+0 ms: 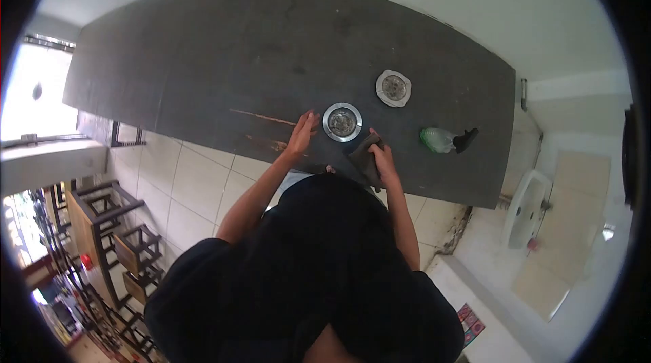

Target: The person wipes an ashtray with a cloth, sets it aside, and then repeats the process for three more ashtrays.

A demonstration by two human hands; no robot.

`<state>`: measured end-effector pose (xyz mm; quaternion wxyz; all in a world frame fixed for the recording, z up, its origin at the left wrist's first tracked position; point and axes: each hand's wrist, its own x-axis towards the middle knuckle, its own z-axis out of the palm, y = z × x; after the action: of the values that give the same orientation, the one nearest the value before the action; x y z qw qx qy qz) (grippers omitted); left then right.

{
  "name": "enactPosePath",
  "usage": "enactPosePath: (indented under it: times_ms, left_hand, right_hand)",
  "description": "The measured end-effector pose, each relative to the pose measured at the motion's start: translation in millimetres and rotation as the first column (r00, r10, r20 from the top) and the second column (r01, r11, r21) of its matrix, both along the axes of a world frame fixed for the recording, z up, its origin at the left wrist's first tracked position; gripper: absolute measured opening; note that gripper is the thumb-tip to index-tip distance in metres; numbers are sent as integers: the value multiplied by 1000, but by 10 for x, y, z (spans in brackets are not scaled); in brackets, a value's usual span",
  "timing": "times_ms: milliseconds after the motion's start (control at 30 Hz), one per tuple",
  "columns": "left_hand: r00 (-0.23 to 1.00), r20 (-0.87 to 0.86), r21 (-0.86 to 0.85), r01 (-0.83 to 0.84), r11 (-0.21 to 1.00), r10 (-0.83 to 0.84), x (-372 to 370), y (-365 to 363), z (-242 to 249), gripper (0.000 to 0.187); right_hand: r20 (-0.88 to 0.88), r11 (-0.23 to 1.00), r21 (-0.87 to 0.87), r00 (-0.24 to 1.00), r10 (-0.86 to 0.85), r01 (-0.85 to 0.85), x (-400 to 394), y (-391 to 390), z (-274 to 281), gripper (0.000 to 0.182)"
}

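A round ashtray (pixel 342 122) with a shiny metal rim and a dirty, greyish inside stands on the dark table (pixel 224 51). My left hand (pixel 302 136) is just left of it, fingers stretched out and holding nothing. To the ashtray's lower right, my right hand (pixel 384 161) grips a dark grey cloth (pixel 367 167), which hangs down toward the table's near edge. Farther back and to the right is a second, pale ashtray (pixel 393 88) with an angular rim, also soiled inside.
A clear spray bottle (pixel 439 140) with green at its base and a black head is on the table's right part. Worn streaks (pixel 264 117) mark the surface left of my left hand. A white sink (pixel 527 210) is at the right; wooden stools (pixel 137 249) stand lower left.
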<state>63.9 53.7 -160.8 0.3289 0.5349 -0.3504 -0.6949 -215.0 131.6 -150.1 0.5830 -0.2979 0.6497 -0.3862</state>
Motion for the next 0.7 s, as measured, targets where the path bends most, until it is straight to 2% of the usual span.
enactPosePath:
  times_ms: [33, 100, 167, 533, 633, 700]
  left_hand:
    - [1000, -2, 3, -24, 1000, 24, 7, 10, 45, 76]
    - [997, 40, 38, 64, 997, -65, 11, -26, 115, 78]
    - [997, 41, 35, 67, 997, -68, 5, -54, 151, 78]
    - [996, 5, 32, 93, 995, -93, -15, 27, -51, 77]
    - [997, 64, 3, 51, 999, -51, 96, -2, -52, 78]
    - [995, 47, -23, -82, 996, 83, 278, -121, -30, 79]
  right_hand:
    - [-2, 1000, 3, 1000, 24, -24, 26, -4, 25, 69]
    - [36, 999, 19, 999, 41, -42, 63, -38, 58, 69]
    - [29, 999, 14, 998, 49, -49, 73, -85, -51, 69]
    - [-2, 993, 45, 994, 109, -109, 202, -207, -19, 67]
    - [31, 993, -25, 992, 119, -118, 355, -415, 49, 63]
    - [-62, 960, -54, 960, 272, -275, 493, -711, 51, 63]
